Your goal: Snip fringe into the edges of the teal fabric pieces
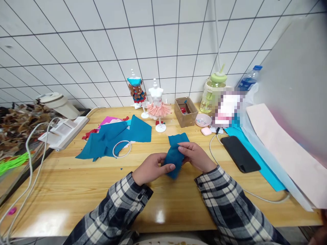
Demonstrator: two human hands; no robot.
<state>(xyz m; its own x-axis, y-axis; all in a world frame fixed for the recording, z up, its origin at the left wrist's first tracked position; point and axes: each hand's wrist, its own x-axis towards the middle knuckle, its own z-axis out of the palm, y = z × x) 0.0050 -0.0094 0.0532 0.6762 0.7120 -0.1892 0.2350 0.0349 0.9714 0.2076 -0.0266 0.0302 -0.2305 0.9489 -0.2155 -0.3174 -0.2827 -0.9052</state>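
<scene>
A small strip of teal fabric is held between my two hands over the middle of the table. My left hand pinches its lower left edge, thumb on top. My right hand grips the upper right edge between thumb and fingers. Another teal piece shows just behind the held strip; whether the two are joined I cannot tell. Further back stands a white mini mannequin with a peach pleated skirt. Beside it is a second mannequin dressed in a turquoise, brown and red outfit.
Teal fabric scraps and a white ring lie left. A cardboard box, pink bowl and green-lidded bottle stand at the back. A black phone, cable and long sheets are right; a power strip sits left.
</scene>
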